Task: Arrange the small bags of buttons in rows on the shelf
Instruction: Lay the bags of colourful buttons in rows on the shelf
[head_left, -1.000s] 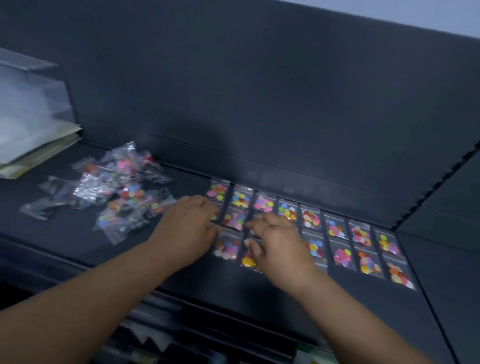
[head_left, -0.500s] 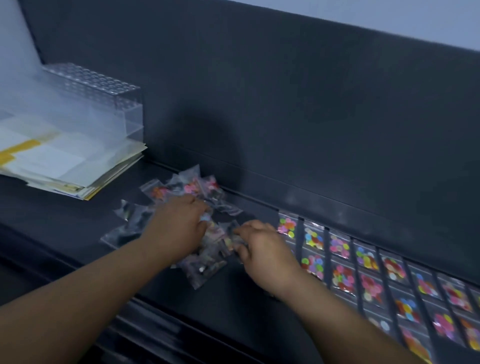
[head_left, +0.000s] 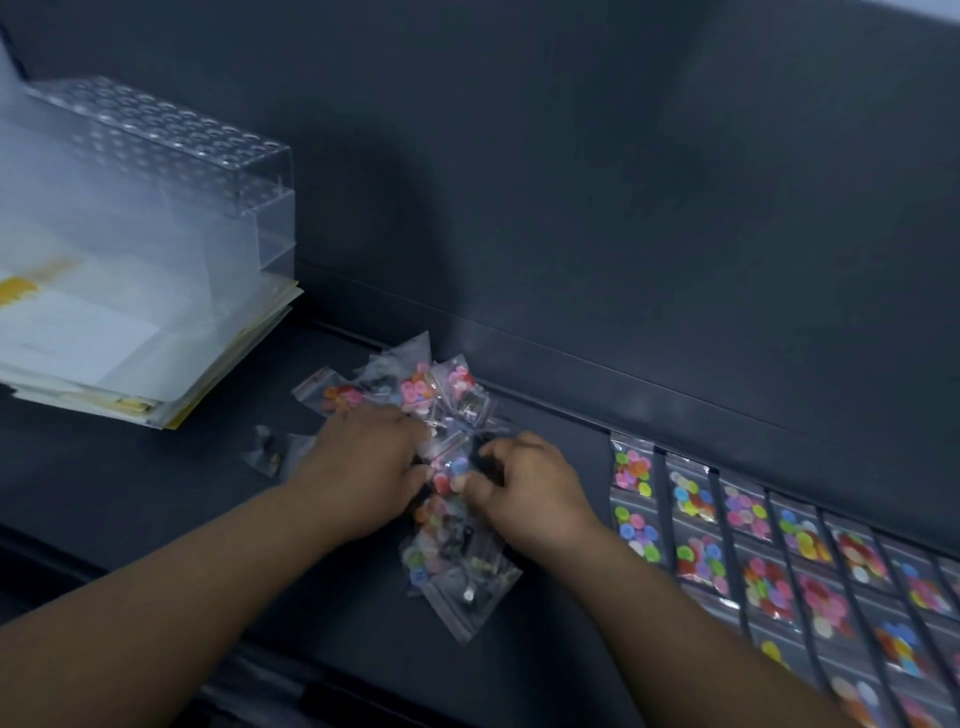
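On the dark shelf (head_left: 156, 493) under me, the loose pile of button bags (head_left: 457, 577) runs from the back wall toward the front edge. My left hand (head_left: 369, 467) rests on its left side, fingers bent so I cannot tell if it grips anything, while my right hand (head_left: 524, 493) pinches a bag (head_left: 451, 475) at its middle. The laid rows (head_left: 753, 545) lie to my right, nearer the right hand, with nothing between; the stack of papers (head_left: 130, 338) and clear rack (head_left: 182, 171) sit well apart on the left.

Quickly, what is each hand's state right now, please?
Left hand: on the button-bag pile; grip cannot be told.
Right hand: pinches a button bag.
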